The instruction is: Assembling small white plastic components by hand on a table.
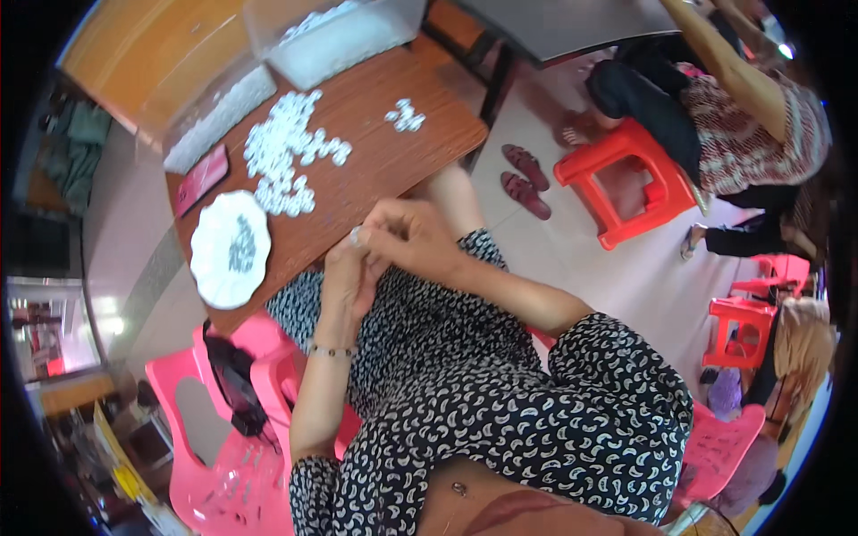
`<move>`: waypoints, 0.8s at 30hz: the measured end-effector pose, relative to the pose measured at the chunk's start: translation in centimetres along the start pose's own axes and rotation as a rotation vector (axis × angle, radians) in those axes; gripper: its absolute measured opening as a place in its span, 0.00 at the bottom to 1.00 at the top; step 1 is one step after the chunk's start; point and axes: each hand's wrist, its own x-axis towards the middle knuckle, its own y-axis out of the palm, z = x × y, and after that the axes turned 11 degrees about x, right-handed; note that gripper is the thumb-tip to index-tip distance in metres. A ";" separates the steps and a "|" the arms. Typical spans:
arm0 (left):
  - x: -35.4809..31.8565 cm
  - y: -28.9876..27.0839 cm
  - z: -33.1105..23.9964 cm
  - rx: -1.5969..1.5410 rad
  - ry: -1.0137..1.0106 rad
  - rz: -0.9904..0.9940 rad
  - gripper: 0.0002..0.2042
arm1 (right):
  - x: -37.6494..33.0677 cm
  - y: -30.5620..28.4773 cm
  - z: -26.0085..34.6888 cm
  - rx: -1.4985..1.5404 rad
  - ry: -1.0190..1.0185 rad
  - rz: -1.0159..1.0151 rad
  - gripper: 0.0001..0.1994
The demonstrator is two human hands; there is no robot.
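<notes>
Over the near edge of the brown wooden table point(384, 170), my left hand point(343, 275) and my right hand point(409, 239) meet. Their fingertips pinch a small white piece point(356, 237); its exact kind is too small to tell. A large heap of similar white pieces point(284, 147) lies beyond my hands, and a smaller cluster point(406, 116) sits apart to its right. To the left of my hands, a white scalloped plate point(210, 279) holds many tiny grey bits point(241, 246).
A pink phone-like slab point(203, 180) lies at the table's left edge. Clear bins of white pieces point(344, 49) stand at the back. Pink chairs point(228, 482) flank me. A red stool point(617, 183), dark sandals point(525, 183) and a seated person point(742, 125) are to the right.
</notes>
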 end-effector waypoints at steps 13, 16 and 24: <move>-0.7 -0.7 -1.7 -0.147 0.008 -0.016 0.12 | 0.1 -1.7 0.4 -0.038 -0.006 -0.166 0.09; -0.8 -0.8 -1.6 -0.140 0.027 0.013 0.12 | 0.1 -1.6 0.1 -0.058 -0.025 -0.168 0.08; -0.9 0.3 -2.1 0.002 0.152 -0.021 0.14 | 0.0 -1.6 0.7 0.070 -0.005 -0.168 0.07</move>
